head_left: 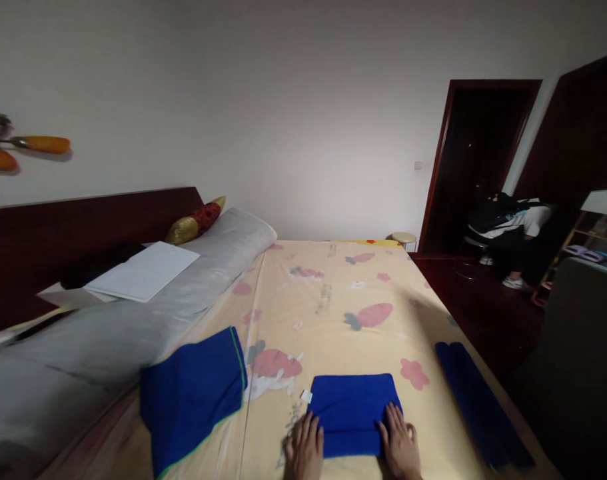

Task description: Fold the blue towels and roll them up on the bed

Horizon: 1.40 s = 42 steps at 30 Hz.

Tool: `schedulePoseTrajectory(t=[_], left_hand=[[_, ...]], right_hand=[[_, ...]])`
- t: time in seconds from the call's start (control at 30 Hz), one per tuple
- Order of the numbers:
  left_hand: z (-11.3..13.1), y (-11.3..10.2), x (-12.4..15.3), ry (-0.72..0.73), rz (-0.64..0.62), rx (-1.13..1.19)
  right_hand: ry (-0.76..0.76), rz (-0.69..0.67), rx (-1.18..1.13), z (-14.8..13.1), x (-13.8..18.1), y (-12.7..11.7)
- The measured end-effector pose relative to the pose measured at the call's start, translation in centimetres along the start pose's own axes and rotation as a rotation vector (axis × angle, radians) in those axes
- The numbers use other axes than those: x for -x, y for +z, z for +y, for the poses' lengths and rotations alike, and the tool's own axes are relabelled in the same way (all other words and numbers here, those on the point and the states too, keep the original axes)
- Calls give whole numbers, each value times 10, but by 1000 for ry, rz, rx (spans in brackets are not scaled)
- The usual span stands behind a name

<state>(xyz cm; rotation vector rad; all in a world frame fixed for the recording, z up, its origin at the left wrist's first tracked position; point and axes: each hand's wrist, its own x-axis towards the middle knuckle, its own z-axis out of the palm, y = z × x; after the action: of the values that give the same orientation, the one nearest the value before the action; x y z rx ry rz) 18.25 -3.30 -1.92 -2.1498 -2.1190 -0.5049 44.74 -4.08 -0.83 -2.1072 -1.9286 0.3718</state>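
Note:
A blue towel (356,407), folded into a rough rectangle, lies flat on the bed in front of me. A strip along its near edge is folded over, and a small white label (306,397) sticks out at its left side. My left hand (306,448) rests on the towel's near left corner, fingers stretched out. On the right edge lies my right hand (400,440), palm down with its fingers extended. To the left, a second blue towel (196,393) with green edging is spread loosely. Two long blue rolls (480,407) lie side by side along the bed's right edge.
The bed has a peach sheet (328,347) printed with carrots. A grey pillow (183,313) runs along the headboard (83,233), with a white paper stack (146,270) on it. A person (513,220) sits near the dark door (476,153). A dark cabinet (573,347) stands right.

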Motion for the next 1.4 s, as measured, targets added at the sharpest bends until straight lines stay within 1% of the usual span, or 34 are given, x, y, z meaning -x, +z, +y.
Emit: schedulePoseTrajectory(t=[0.07, 0.1, 0.17, 0.2, 0.27, 0.3, 0.37, 0.4, 0.43, 0.5, 0.6, 0.67, 0.7, 0.73, 0.77, 0.8, 0.87, 0.9, 0.93, 1.0, 1.07, 1.13, 1.2, 1.23, 1.3, 1.4], left_hand=[[-13, -1, 7, -60, 94, -42], [-13, 0, 9, -65, 124, -43], [1, 1, 10, -10, 130, 1], [13, 2, 8, 50, 108, 44], [42, 5, 0, 218, 32, 161], [55, 7, -5, 300, -10, 219], [72, 8, -15, 395, -87, 289], [73, 7, -19, 403, -121, 296], [70, 6, -22, 388, -148, 284], [51, 2, -24, 301, -159, 221], [12, -5, -15, 106, -62, 81], [-1, -8, -7, -6, 18, -3], [-1, -9, -4, -25, 42, -22], [3, -10, -2, -15, 44, -19], [12, -11, -2, 27, 21, 9], [24, -11, -4, 95, -28, 56], [50, -11, -13, 240, -177, 165], [61, -11, -19, 279, -254, 203], [69, -11, -25, 290, -320, 222], [75, -12, -36, 237, -392, 199], [64, -14, -43, 133, -367, 126], [41, -17, -44, 44, -266, 43], [15, -18, -38, -1, -134, -23], [2, -18, -33, -7, -68, -43], [-18, -17, -17, -4, 37, -60], [-34, -10, 12, 15, 95, -56]], right_hand=[[42, 24, 39, 10, 2, -1], [42, 18, 46, 9, 3, -1], [-26, -22, 23, -6, 4, -2], [-98, -60, -7, -18, 4, -2], [-241, -153, -73, -43, 1, -1], [-285, -196, -95, -52, -2, 0], [-304, -244, -106, -61, -8, 0], [-274, -238, -99, -58, -10, 0], [-228, -216, -86, -51, -13, 0], [-113, -141, -46, -29, -15, -2], [15, -32, 33, 6, -13, -5], [43, -2, 66, 14, -9, -6], [38, 0, 63, 11, -7, -6], [13, -7, 43, 4, -6, -6], [-33, -28, 8, -6, -5, -7], [-98, -64, -36, -18, -5, -7], [-240, -164, -115, -42, -7, -7], [-287, -208, -134, -51, -9, -7], [-304, -234, -136, -56, -12, -7], [-249, -216, -106, -54, -18, -7], [-133, -134, -54, -37, -24, -10], [-20, -64, -2, -11, -26, -13], [54, -27, 33, 14, -23, -17], [67, -7, 40, 25, -20, -18], [30, 51, 38, 42, -9, -18], [-71, 106, 27, 53, 14, -8]])
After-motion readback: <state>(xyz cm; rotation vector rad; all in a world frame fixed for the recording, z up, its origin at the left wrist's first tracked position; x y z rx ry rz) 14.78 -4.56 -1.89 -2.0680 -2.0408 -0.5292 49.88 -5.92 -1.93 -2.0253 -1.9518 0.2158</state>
